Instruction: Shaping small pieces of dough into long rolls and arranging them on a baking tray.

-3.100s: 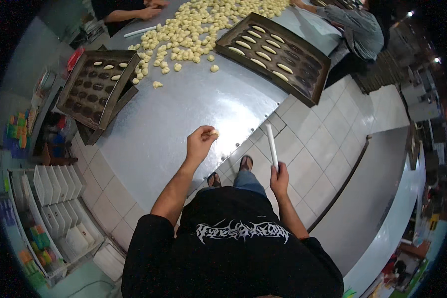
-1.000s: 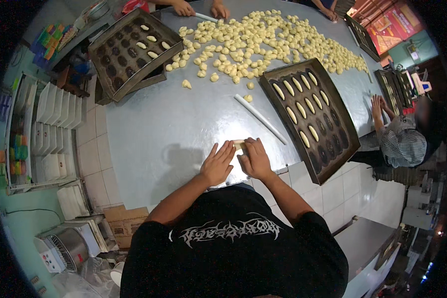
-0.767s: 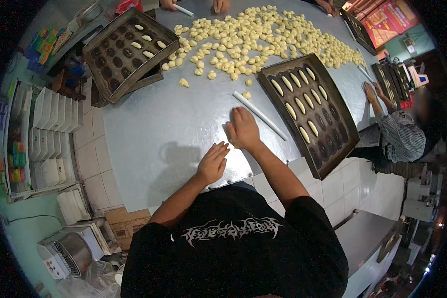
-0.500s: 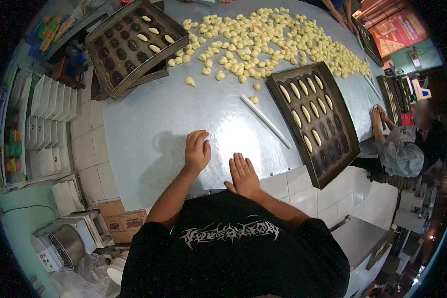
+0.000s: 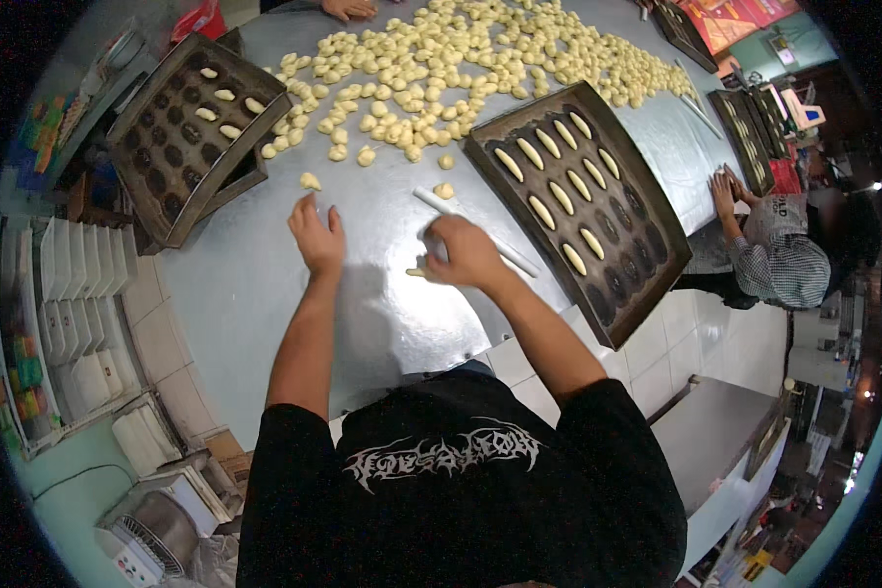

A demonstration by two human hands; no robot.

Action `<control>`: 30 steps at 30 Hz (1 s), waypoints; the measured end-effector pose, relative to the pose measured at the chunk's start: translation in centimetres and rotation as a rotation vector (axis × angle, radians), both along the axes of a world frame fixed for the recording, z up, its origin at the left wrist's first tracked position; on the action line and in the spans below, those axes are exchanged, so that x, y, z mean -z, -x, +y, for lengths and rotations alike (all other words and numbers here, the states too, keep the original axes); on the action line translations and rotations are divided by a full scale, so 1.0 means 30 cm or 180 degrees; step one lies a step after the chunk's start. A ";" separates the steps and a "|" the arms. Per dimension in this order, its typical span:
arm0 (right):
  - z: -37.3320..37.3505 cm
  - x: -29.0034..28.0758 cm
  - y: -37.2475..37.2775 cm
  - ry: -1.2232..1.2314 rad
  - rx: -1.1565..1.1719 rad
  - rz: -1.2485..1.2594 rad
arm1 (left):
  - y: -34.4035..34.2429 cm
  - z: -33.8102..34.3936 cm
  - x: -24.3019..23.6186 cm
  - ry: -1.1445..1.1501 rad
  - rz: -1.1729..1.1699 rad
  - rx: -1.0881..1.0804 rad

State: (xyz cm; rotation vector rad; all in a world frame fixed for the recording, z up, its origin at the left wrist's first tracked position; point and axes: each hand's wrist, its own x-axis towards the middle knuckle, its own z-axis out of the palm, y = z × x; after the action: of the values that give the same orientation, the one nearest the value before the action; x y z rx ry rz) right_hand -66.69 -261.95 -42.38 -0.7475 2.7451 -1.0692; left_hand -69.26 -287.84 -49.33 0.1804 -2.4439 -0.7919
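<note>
My left hand [image 5: 317, 238] is open above the metal tabletop, thumb apart, its fingertips just short of a small lump of dough [image 5: 310, 181]. My right hand [image 5: 463, 253] has bent fingers, with the thumb apart and nothing visible between them. Just beside its thumb lies a small strip of dough [image 5: 416, 272], partly hidden by the hand. A white rod [image 5: 515, 258], like a thin rolling pin, lies slantwise behind the right hand. By the rod's far end sits a ball of dough [image 5: 444, 190].
A dark baking tray [image 5: 629, 312] holding several long dough pieces overhangs the table's edge at right. Another tray [image 5: 173, 230] rests on a stack at far left. Many dough balls [image 5: 412, 83] cover the far table. Another person's hands [image 5: 727, 188] work at right; a hand [image 5: 349, 9] shows at the far edge.
Both hands have moved forward and farther apart; the right hand's flat fingers are now bent near the rod. A dough strip now shows beside it. The whole view has shifted.
</note>
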 end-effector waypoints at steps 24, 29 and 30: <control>1.104 0.035 -0.029 -0.0946 0.2358 0.0535 | -0.019 0.013 0.006 -0.0227 0.0292 -0.0595; 1.048 0.073 0.043 -0.0737 0.2012 0.0556 | -0.222 0.085 0.002 -0.0416 0.0655 -0.0247; 1.044 0.070 0.039 -0.0727 0.1986 0.0560 | -0.266 0.113 -0.012 -0.0533 0.0419 -0.0167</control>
State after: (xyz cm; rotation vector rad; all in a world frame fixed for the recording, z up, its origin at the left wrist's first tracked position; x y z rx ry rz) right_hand -67.87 -230.62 -44.47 0.0679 3.2739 -0.7581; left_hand -61.29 -284.46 -48.97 0.2463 -2.2413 -0.9549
